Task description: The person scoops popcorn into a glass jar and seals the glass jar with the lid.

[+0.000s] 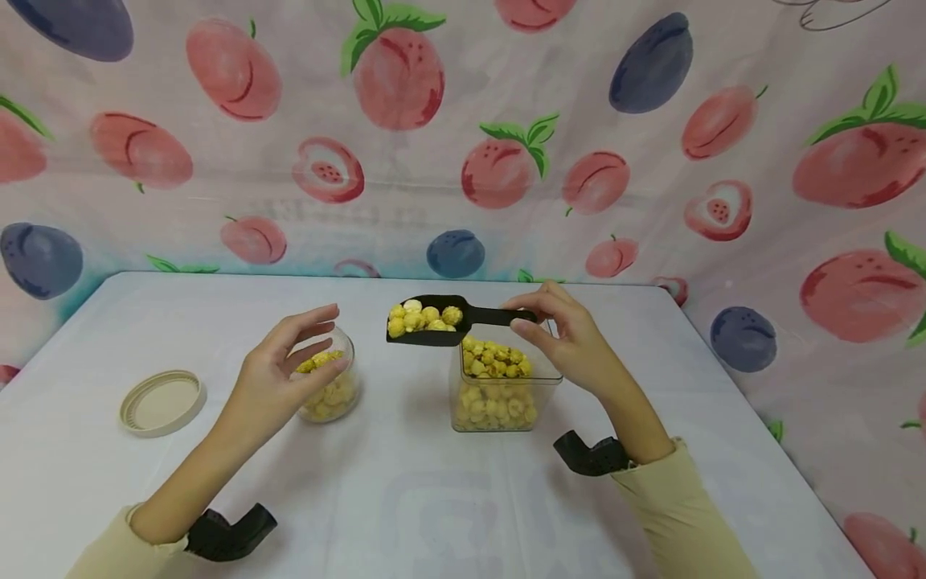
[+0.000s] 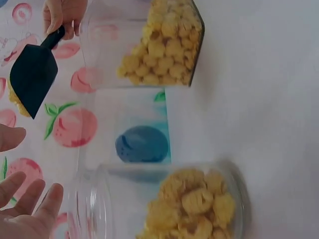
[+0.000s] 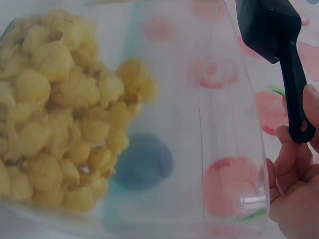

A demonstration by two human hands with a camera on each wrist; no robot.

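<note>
Scoop (image 1: 427, 320): black plastic, with a flat-bottomed bowl heaped with yellow popcorn (image 1: 423, 316) and a thin straight handle. I hold it level above the tub (image 1: 504, 384), its bowl out past the tub's left rim, towards the jar (image 1: 329, 376). My right hand (image 1: 567, 334) pinches the end of the handle between thumb and curled fingers, just over the tub's back edge. The tub is a clear square box, more than half full of the same yellow puffs. Left of the tub stands the jar, round, clear and open at the top, with popcorn in its lower part. My left hand (image 1: 278, 370) sits at the jar's near side with fingers straight and slightly spread; the thumb lies against the glass, while the fingertips arch over the mouth, and I cannot tell if they touch the rim. Farther left of the tub, well apart from it, a beige lid (image 1: 162, 402) lies flat on the white table (image 1: 405, 498). My hand covers much of the jar in the head view, so its fill level is hard to judge there. The left wrist view shows the scoop only from below, hiding its load. The right wrist view cuts off the scoop's bowl at the top edge and blurs the tub wall.
</note>
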